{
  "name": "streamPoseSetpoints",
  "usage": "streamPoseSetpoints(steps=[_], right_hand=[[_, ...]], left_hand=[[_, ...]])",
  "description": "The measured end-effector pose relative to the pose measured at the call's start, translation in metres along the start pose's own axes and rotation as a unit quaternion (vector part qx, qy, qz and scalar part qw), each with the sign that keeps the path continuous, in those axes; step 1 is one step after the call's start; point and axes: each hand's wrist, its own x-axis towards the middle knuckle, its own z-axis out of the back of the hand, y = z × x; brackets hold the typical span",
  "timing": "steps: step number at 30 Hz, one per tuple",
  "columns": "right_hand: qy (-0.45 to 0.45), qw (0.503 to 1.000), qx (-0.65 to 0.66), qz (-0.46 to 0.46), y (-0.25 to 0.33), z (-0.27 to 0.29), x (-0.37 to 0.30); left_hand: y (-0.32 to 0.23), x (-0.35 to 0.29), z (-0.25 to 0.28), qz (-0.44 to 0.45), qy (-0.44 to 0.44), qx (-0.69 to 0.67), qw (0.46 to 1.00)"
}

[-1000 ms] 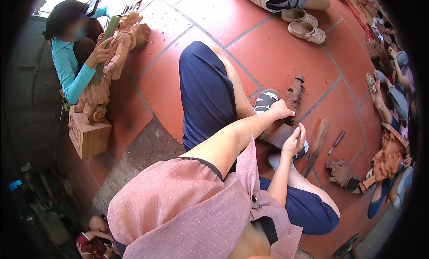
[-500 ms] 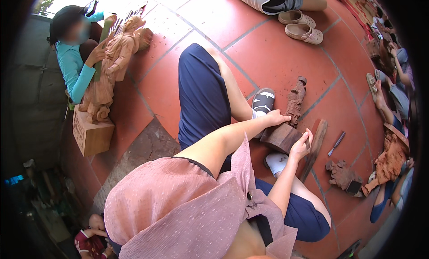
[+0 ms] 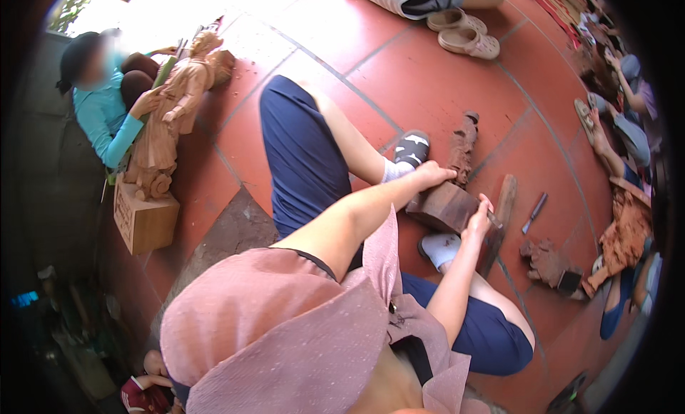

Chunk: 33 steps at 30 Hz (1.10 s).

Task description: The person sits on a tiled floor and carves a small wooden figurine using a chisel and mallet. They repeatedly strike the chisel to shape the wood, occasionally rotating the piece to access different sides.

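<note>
A dark carved wooden figure [image 3: 464, 146] stands between my feet on its thick wooden block base [image 3: 446, 205], leaning away from me. My left hand [image 3: 434, 174] is closed on the figure's foot, where it meets the base. At the right side of the base is my right hand [image 3: 479, 218], fingers curled around a small dark thing that I cannot make out. A long wooden plank [image 3: 505, 207] lies just to the right of that hand. Farther right, a chisel [image 3: 535, 213] rests on the tiles.
A rough carved wooden piece [image 3: 548, 263] lies to the right. Far left, a person in turquoise sleeves [image 3: 107, 121] works at a large pale wooden statue [image 3: 175, 110]. Beige clogs [image 3: 467, 39] sit at the top. Other people and a reddish carving [image 3: 624, 225] line the right.
My right hand has moved in against the side of the base, from apart before. The left hand stays at the figure's foot. The whole view has shifted slightly.
</note>
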Motion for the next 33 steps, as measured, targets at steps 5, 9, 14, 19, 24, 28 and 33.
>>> streamPoseSetpoints(steps=[5,9,14,19,24,28,33], right_hand=[[-0.007,0.999,-0.043,0.019,-0.009,-0.004,-0.021],[-0.031,0.999,0.013,0.022,-0.019,0.0,-0.04],[-0.081,0.997,-0.005,-0.002,-0.033,0.008,-0.039],[-0.127,0.99,-0.037,0.053,-0.025,0.01,-0.041],[-0.105,0.991,0.032,0.077,0.03,0.015,-0.049],[0.009,0.997,0.06,0.055,0.073,0.027,-0.06],[0.057,0.996,0.066,-0.029,0.077,0.036,-0.061]], left_hand=[[0.013,-0.002,0.012,-0.239,0.043,0.348,0.906],[-0.001,-0.015,0.017,-0.003,0.056,0.156,0.986],[0.002,-0.018,0.017,-0.09,0.096,0.143,0.981],[0.012,-0.005,0.018,-0.263,0.127,0.236,0.927],[0.004,-0.017,0.035,-0.082,0.152,-0.013,0.985],[0.011,-0.024,0.062,-0.033,0.145,-0.21,0.966],[0.009,-0.025,0.088,-0.031,0.092,-0.274,0.957]])
